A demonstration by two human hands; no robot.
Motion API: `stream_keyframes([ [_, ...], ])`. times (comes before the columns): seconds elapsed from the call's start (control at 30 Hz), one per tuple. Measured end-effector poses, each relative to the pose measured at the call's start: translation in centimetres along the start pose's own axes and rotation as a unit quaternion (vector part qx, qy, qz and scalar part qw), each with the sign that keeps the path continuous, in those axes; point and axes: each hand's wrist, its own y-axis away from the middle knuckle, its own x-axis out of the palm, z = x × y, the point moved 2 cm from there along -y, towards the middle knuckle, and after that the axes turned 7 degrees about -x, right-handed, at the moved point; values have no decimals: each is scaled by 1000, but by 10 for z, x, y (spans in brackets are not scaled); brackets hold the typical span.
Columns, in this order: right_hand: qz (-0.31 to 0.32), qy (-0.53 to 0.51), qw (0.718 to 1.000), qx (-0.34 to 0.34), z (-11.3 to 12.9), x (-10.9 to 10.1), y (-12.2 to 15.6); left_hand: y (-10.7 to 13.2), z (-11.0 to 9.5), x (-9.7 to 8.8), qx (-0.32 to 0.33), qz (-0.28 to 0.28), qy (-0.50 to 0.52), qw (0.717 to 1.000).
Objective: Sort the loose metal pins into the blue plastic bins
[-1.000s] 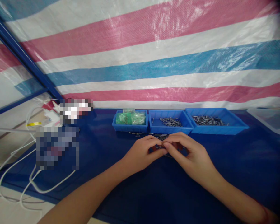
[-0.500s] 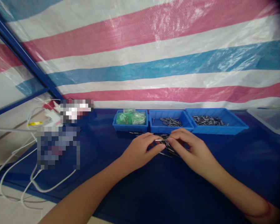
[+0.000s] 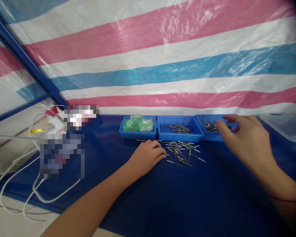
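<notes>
Showing a glossy dark-blue counter (image 3: pixel 162 204), backed by striped sheeting (image 3: pixel 148 79), with a blue post (image 3: pixel 22 56) slanting and white cables (image 3: pixel 49 200) looping at far left. Pinching a slim metal pin (image 3: pixel 167 155) in the left hand (image 3: pixel 146 154), grip closed on it; pointing its tip right, long axis roughly crosswise, remainder hidden by fingers. Continuing left to right: left bin (image 3: pixel 138 135), holding green packets (image 3: pixel 132 125); scattered pin pile (image 3: pixel 179 148), lying just beside the fingertips, before the middle bin (image 3: pixel 180 137); right bin (image 3: pixel 210 136), partly blocked by the right hand (image 3: pixel 251 140), thumb and fingers spreading apart; clear plastic container (image 3: pixel 286 126).
</notes>
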Motion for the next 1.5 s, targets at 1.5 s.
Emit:
stream_keyframes([
  [1.5,247,-462,852,-21,97,21,61,-3,-16,1,-191,-130,582,780],
])
